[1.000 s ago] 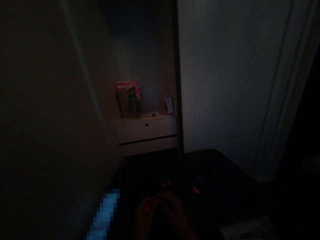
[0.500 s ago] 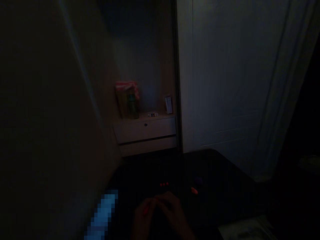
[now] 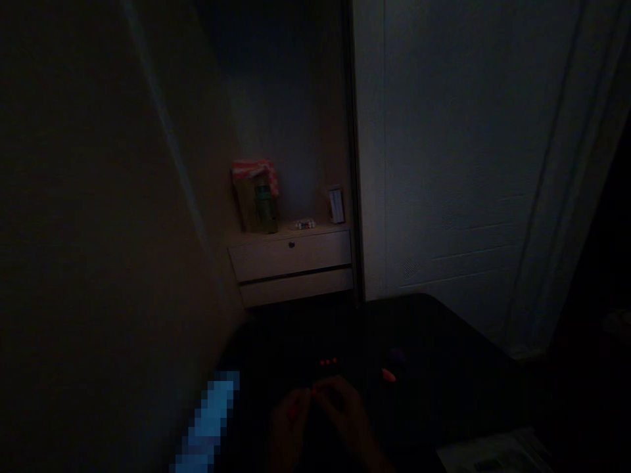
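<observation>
The picture is very dark. My left hand [image 3: 286, 420] is closed around a soft-looking red lump [image 3: 292, 412], perhaps modelling clay, which shows between its fingers. Fingertips of my right hand [image 3: 345, 407] pinch a small red ball [image 3: 314, 392], close against the left fingertips. Just beyond the hands, three tiny red balls [image 3: 328, 362] sit in a row on the black table [image 3: 444, 394]. To the right lie an orange-red elongated piece [image 3: 388, 375] and a dim purple lump [image 3: 397, 356].
A pale flat packet or sheet [image 3: 493, 453] lies at the table's lower right. Past the table stand white drawers [image 3: 290, 256], with a green bottle [image 3: 266, 213] and a bag with a red-striped top [image 3: 251, 169] on them. A pixelated bright blue patch [image 3: 210, 420] is at lower left.
The view has shifted slightly, so everything sits a little further right. The small red ball now shows between my fingertips, which have parted slightly.
</observation>
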A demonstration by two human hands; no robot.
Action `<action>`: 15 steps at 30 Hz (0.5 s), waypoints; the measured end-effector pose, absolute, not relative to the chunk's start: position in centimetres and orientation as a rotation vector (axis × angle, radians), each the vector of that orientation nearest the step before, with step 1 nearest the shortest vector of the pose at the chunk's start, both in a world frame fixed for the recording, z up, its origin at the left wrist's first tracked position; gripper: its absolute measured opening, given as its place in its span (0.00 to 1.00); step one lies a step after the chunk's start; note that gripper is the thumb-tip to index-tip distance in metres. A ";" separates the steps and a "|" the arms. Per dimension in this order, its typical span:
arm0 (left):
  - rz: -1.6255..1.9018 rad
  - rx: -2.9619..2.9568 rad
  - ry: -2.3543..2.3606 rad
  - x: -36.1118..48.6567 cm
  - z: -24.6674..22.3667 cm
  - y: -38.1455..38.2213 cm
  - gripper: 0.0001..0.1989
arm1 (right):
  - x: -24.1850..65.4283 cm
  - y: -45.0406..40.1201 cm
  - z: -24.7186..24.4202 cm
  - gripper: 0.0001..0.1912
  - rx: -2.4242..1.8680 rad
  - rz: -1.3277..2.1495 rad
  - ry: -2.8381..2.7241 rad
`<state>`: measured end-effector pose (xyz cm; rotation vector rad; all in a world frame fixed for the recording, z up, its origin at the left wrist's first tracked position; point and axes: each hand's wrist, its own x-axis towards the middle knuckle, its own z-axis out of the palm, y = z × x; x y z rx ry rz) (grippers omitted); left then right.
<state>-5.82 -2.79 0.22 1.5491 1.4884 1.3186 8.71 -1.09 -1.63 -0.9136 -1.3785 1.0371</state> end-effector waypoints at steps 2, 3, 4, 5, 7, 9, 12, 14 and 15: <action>1.324 1.571 1.470 -5.8 0.3 -2.9 0.33 | 8.7 -1.0 -1.8 0.15 -0.920 1.033 -1.373; 1.320 1.580 1.460 -5.8 0.3 -2.9 0.33 | 8.7 -1.0 -1.9 0.15 -0.918 1.031 -1.376; 1.313 1.584 1.452 -5.9 0.2 -2.9 0.32 | 8.8 -0.9 -1.9 0.14 -0.913 1.028 -1.384; 1.306 1.584 1.447 -5.9 0.1 -2.8 0.31 | 8.8 -0.8 -2.0 0.15 -0.908 1.025 -1.393; 1.296 1.575 1.448 -6.0 -0.1 -2.8 0.30 | 8.8 -0.8 -2.1 0.15 -0.903 1.018 -1.403; 1.304 1.569 1.458 -6.1 -0.2 -2.7 0.29 | 8.8 -0.8 -2.0 0.15 -0.900 1.013 -1.403; 1.311 1.576 1.472 -6.1 -0.1 -2.8 0.30 | 8.8 -1.0 -1.7 0.16 -0.900 1.027 -1.389; 1.310 1.578 1.483 -6.1 0.0 -2.9 0.32 | 8.8 -1.1 -1.5 0.16 -0.907 1.041 -1.381; 1.305 1.573 1.492 -6.1 0.1 -3.0 0.33 | 8.8 -1.1 -1.4 0.16 -0.912 1.046 -1.376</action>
